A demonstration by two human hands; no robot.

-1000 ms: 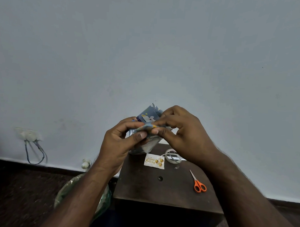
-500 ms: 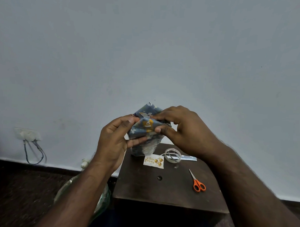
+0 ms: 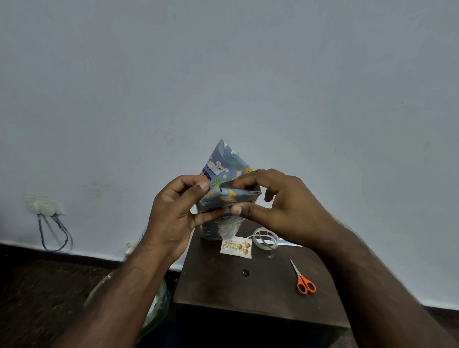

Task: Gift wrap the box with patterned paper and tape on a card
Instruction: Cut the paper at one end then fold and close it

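Both hands up over the tabletop [image 3: 258, 292]: left hand [image 3: 175, 213] and right hand [image 3: 287, 209] fingers pinched on the box's [image 3: 218, 225] paper [image 3: 218, 171] flap, box upright, flap pointing up.

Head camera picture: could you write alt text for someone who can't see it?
Two bare hands, left hand and right hand, fold animal-patterned paper over the top of a box standing at the back of a small dark table. On the table lie a Happy Birthday card, a tape roll and orange-handled scissors.
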